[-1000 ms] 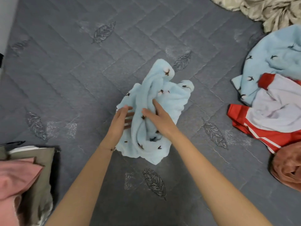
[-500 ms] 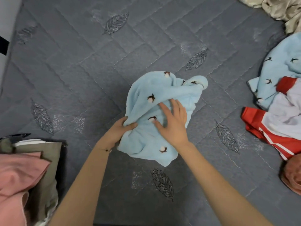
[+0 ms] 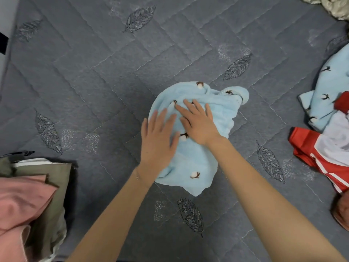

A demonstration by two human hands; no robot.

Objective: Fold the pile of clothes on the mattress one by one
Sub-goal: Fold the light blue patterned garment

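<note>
A small light-blue fleece garment [image 3: 196, 163] with cotton-flower prints lies bunched in the middle of the grey quilted mattress [image 3: 94, 82]. My left hand [image 3: 157, 140] lies flat on its left side, fingers straight and spread. My right hand [image 3: 198, 121] presses flat on its upper middle, fingers straight. Neither hand grips the cloth. The unfolded pile sits at the right edge: a matching light-blue piece [image 3: 328, 93], a red and white garment [image 3: 321, 154] and a rust-coloured one [image 3: 341, 210].
A stack of folded clothes sits at the lower left, with a pink piece [image 3: 20, 207] on an olive one [image 3: 54, 195]. Crumpled beige fabric [image 3: 334, 6] lies at the top right corner. The mattress's left edge meets a pale wall.
The blue garment has been laid down from a loose bunch. My left hand let go of its edge and both hands now lie flat on it. The view shifted slightly.
</note>
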